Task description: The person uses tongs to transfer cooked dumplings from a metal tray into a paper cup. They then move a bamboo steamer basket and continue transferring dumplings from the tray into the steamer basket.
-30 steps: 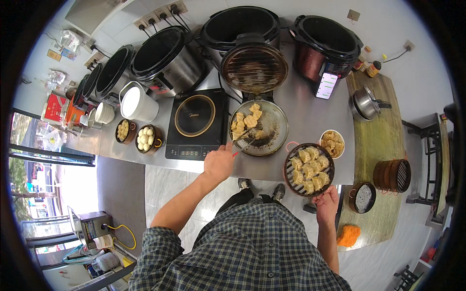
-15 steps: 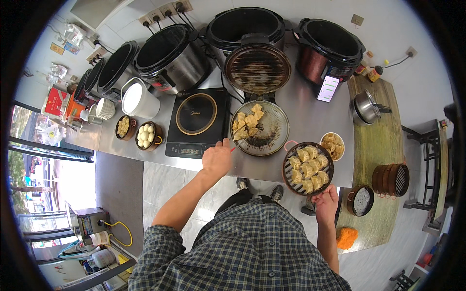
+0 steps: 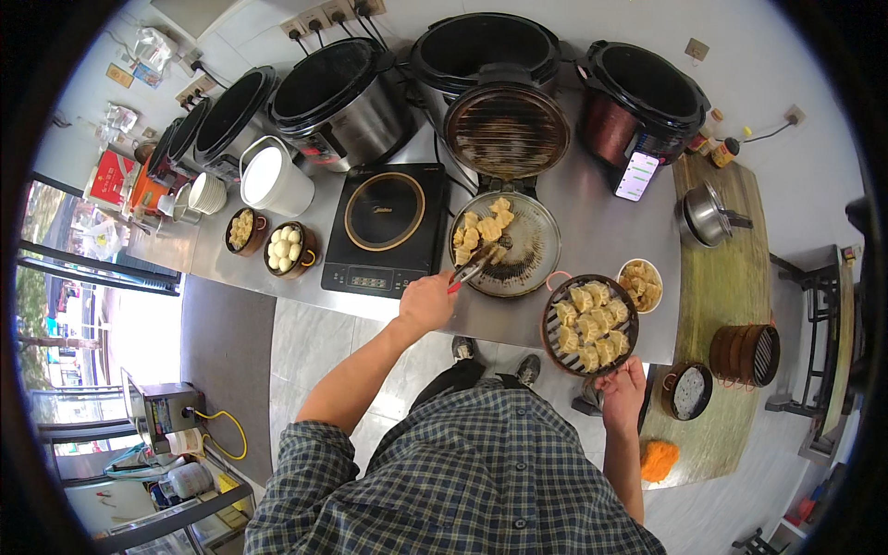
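My left hand [image 3: 429,302] is closed round the red handle of a pair of tongs [image 3: 478,265]. The tongs' metal jaws reach over the round electric griddle [image 3: 535,242], at the edge of a small heap of dumplings [image 3: 480,228]; whether they pinch one is too small to tell. My right hand [image 3: 620,385] grips the near rim of a round dark steamer basket [image 3: 548,339] at the counter's front edge. Rows of pale crimped dumplings [image 3: 589,326] lie on its slatted base. Behind it stands a white tub of dumplings [image 3: 640,285].
Left of the griddle lies a black induction cooker [image 3: 388,227]. Small pots of buns [image 3: 285,248] and dumplings [image 3: 242,231] stand farther left, near a white bucket [image 3: 275,185]. Large electric cookers [image 3: 335,106] line the wall. Stacked steamers [image 3: 740,355] sit on the wooden table [image 3: 721,277].
My left hand has moved slightly right, and the tongs now reach over the griddle beside the dumplings. The whole view has shifted a little; my right hand still holds the basket.
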Demonstrator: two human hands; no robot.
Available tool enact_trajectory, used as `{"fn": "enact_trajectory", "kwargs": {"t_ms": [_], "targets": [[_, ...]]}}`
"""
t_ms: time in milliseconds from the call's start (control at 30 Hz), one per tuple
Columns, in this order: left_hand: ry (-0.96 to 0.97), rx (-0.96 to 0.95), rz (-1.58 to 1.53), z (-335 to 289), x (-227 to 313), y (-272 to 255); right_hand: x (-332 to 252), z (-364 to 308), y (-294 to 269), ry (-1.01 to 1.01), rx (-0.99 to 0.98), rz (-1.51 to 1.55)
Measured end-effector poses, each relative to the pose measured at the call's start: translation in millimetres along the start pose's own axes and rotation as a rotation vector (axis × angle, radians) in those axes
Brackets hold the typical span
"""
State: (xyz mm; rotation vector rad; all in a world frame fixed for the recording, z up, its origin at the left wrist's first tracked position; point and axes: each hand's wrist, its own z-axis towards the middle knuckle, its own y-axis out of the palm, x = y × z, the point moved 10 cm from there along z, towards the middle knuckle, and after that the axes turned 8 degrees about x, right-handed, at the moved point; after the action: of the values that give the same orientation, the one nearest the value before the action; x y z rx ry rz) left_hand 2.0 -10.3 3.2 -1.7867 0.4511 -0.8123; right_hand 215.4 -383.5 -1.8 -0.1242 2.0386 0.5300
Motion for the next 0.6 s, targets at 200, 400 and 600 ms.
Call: {"fn": "enact_trajectory", "kwargs": {"t_ms": [200,400,600], "targets": [[-0.053,0.036,-0.039,-0.7,-7.6,-6.9,0.1,-2.8,-0.5,0.003,0.026,0.004],[-0.046,0.085,0.17,-23.6,-9.4,-39.5,0.0,-5.2,-2.5,0.001,0.022,0.007],[0.068,0.016,0.406,-8.6,-5.7,-21.7,5.0,-4.2,-0.4,0.031,0.023,-0.008]]}}
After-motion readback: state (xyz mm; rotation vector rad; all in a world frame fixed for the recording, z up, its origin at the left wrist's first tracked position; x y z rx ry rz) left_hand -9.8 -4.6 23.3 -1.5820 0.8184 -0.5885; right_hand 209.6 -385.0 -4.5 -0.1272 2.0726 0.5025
